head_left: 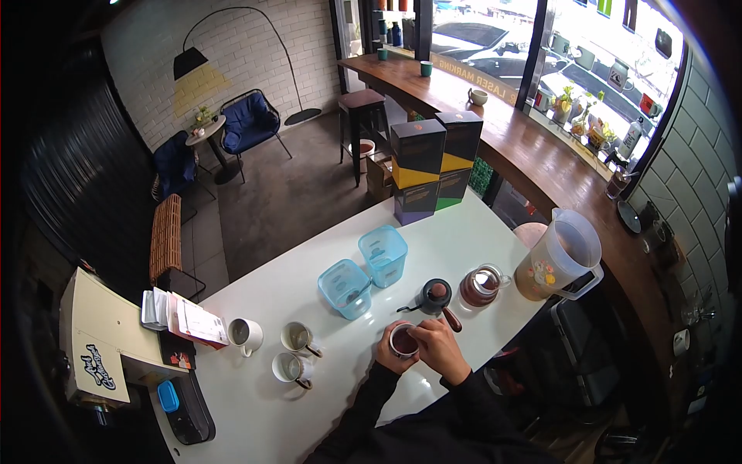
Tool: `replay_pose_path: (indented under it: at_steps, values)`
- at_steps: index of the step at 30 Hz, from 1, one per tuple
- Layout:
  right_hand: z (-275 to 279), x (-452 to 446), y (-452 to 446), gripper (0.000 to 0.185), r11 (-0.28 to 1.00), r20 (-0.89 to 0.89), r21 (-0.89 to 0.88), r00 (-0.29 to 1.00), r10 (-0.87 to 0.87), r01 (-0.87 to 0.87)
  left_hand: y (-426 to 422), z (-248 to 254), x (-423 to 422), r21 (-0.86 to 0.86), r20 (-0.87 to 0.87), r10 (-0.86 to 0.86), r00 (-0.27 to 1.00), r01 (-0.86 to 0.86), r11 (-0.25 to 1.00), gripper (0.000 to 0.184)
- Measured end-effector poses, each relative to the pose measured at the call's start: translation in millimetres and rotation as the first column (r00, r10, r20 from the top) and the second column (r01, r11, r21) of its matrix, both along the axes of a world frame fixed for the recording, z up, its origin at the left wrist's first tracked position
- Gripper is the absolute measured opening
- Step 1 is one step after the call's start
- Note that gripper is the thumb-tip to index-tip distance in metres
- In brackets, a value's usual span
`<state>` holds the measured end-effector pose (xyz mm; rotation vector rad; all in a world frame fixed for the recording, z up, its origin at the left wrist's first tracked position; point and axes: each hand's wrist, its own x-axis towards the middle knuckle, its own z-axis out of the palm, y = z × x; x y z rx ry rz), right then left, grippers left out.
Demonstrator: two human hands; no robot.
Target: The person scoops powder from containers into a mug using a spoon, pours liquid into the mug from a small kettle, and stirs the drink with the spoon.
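Note:
My left hand (386,355) is wrapped round the side of a mug (393,339) that holds dark reddish-brown liquid (403,341). At the mug's right rim, the fingers of my right hand (442,349) are pinched together; whatever they grip is too small or hidden to make out. Just beyond the hands stands a small dark kettle (434,297) with a thin spout and a brown handle (452,319). A glass server (481,286) of dark liquid is to its right.
Two blue plastic containers (345,290) stand mid-table, beside several mugs (295,336) on the left. A large plastic pitcher (560,255) is at the right edge, with stacked boxes (418,166) at the far corner. A cash register (97,340) occupies the left end.

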<state>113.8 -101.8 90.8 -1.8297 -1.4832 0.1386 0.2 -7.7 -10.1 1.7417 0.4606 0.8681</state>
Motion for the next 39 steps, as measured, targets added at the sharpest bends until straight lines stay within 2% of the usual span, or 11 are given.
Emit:
replay_pose_path:
  at_steps: [3,6,8,12,14,17,20,23,26,34,39]
  values:
    - [0.3,2.1,3.0,0.016,0.993,0.069,0.085,0.994,-0.085,0.079,0.8,1.9,0.2,0.019,-0.012,0.012,1.000,-0.011,1.000,0.085]
    - [7.3,4.2,-2.6,0.017,0.993,0.149,0.044,0.982,-0.111,0.106,0.3,-0.5,0.7,0.001,-0.012,0.010,1.000,-0.010,1.000,0.085]
    - [12.9,4.7,-6.9,0.017,0.993,0.168,-0.098,0.985,-0.050,0.067,0.2,-1.2,1.3,-0.012,-0.013,0.007,1.000,-0.008,1.000,0.085]
    - [0.9,3.7,-3.5,0.017,0.996,0.048,-0.085,0.999,0.007,-0.003,-0.5,1.6,0.1,-0.010,-0.002,-0.004,1.000,0.004,1.000,0.082]
    - [-0.7,2.3,-0.6,0.016,1.000,-0.015,0.002,1.000,-0.025,0.025,0.0,3.3,-0.8,-0.015,0.005,-0.008,1.000,0.008,1.000,0.081]
    - [2.1,4.3,1.4,0.014,0.991,0.104,0.097,0.989,-0.107,0.097,0.0,4.6,-0.6,0.017,-0.015,0.001,1.000,-0.001,1.000,0.081]
    - [11.0,5.6,-3.2,0.015,0.992,0.128,0.073,0.986,-0.107,0.098,-0.6,3.7,1.3,0.009,-0.010,0.006,1.000,-0.005,1.000,0.080]
    - [13.1,4.6,-8.7,0.016,0.999,0.111,-0.026,0.993,-0.036,0.040,0.1,3.9,1.0,0.022,0.000,0.003,1.000,-0.003,1.000,0.080]
    - [4.3,2.8,-7.0,0.017,0.998,0.028,-0.017,0.998,0.053,-0.053,-0.8,1.2,1.7,0.015,0.038,-0.007,0.999,0.006,1.000,0.078]
    - [-0.4,6.4,1.3,0.016,0.992,0.083,0.121,0.995,-0.052,0.041,1.2,1.3,0.9,0.067,0.031,0.011,0.999,-0.013,0.998,0.079]
    - [8.5,4.9,-6.6,0.014,1.000,0.114,-0.012,0.993,-0.013,0.015,0.6,-0.1,-0.3,0.050,0.025,0.009,1.000,-0.011,0.999,0.080]
